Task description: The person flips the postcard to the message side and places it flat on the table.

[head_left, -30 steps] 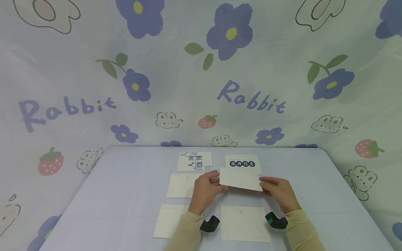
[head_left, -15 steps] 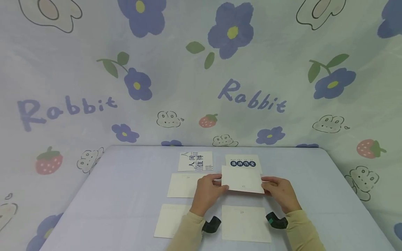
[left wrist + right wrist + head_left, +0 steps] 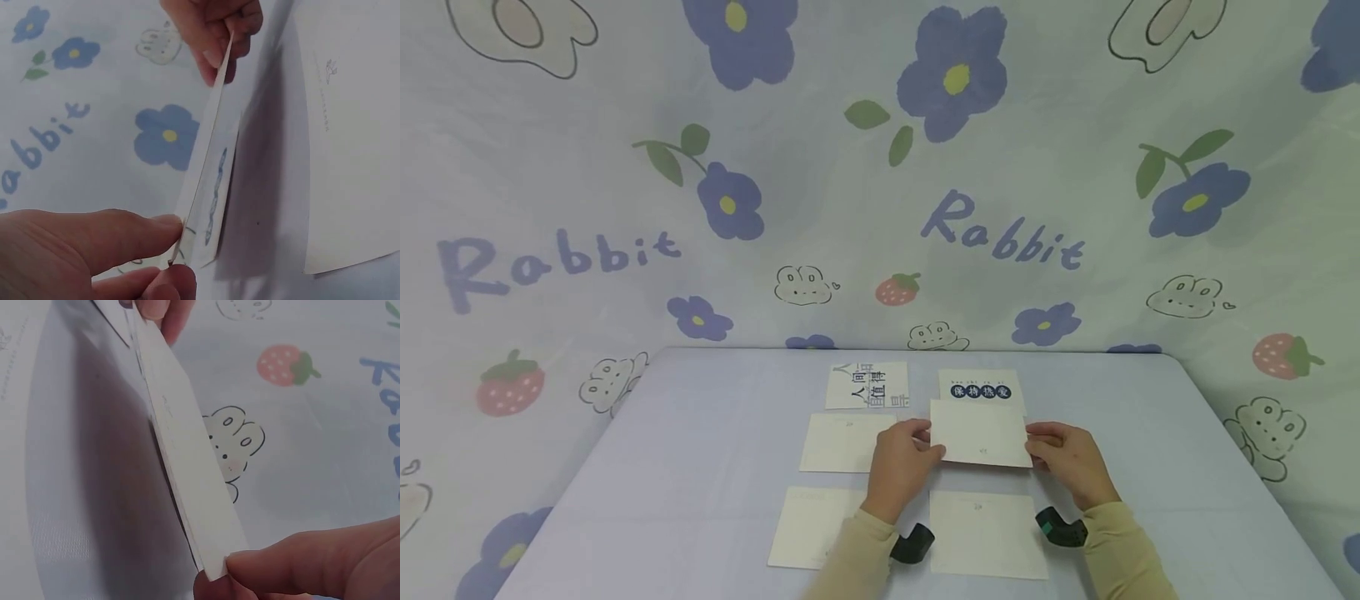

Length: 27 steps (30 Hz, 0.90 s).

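A cream card (image 3: 981, 432) is held up off the table between both hands, its plain side towards me. My left hand (image 3: 901, 463) pinches its left edge between thumb and fingers. At the opposite edge, my right hand (image 3: 1072, 463) pinches it the same way. Both wrist views show the card (image 3: 203, 150) nearly edge-on, with a thumb on one face and fingers behind. Just beyond it lies a card with white characters in dark circles (image 3: 981, 390), its lower part hidden by the held card.
Left of that lies a card with dark blue characters (image 3: 867, 385). Nearer are plain cream cards: one at middle left (image 3: 842, 442), one at front left (image 3: 812, 525) partly under the left sleeve, and one at front right (image 3: 988, 533). A printed cloth (image 3: 820, 208) hangs behind the table.
The held card has shifted slightly right and its face has tilted more towards me. My left hand has moved a little right with it; the right hand has barely moved.
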Each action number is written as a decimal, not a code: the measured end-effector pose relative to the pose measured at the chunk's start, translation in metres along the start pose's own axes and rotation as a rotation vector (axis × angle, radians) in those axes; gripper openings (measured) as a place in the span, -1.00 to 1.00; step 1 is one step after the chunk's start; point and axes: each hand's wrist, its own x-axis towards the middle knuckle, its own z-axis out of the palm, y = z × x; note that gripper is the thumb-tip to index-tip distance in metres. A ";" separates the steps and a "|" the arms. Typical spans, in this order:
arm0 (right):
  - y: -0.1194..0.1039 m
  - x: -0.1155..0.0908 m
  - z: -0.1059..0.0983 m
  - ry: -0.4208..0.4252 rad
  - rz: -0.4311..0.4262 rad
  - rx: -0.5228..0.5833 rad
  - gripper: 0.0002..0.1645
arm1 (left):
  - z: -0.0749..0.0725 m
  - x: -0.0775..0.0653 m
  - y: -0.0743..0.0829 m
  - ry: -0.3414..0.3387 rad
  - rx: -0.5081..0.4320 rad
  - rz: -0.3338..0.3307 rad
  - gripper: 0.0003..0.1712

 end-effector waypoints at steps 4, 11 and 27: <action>0.000 0.001 -0.001 -0.005 0.005 -0.015 -0.55 | 0.002 0.001 -0.001 -0.016 0.039 -0.017 -0.56; 0.002 0.003 0.000 -0.028 0.008 -0.082 -0.56 | 0.002 0.001 -0.001 -0.028 0.131 -0.001 -0.63; 0.004 0.004 0.000 -0.039 0.008 -0.099 -0.62 | 0.002 -0.001 -0.001 -0.062 0.207 0.011 -0.83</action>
